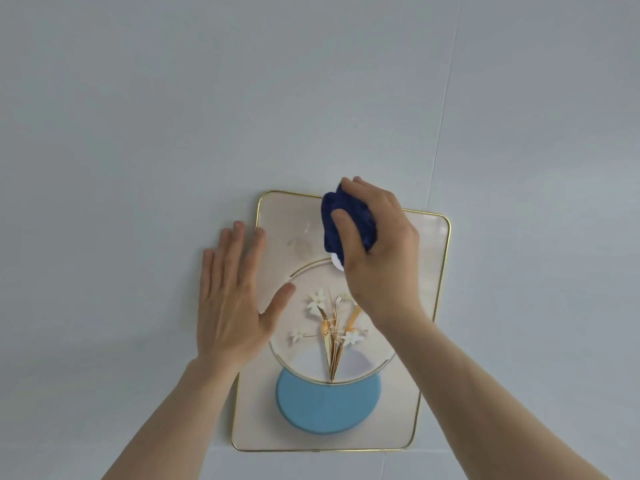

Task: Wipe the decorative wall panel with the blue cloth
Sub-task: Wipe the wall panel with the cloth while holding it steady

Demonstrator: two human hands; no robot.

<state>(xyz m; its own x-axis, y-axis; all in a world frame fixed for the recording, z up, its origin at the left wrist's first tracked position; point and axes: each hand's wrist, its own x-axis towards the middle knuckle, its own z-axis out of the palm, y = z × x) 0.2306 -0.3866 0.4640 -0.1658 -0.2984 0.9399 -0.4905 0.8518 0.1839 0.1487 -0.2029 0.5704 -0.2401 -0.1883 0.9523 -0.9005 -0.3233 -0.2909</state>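
The decorative wall panel [287, 220] hangs on a pale wall: a cream rectangle with a thin gold rim, a gold ring, white flowers [332, 320] and a light blue disc [325, 407] low down. My right hand [381, 258] is shut on the bunched dark blue cloth [337, 216] and presses it against the panel's upper middle, near the top edge. My left hand [232, 303] lies flat with fingers spread, on the panel's left rim and the wall beside it, holding nothing.
The pale blue-grey wall [138, 133] surrounds the panel on all sides. A faint vertical seam [440, 133] in the wall runs above the panel's right part.
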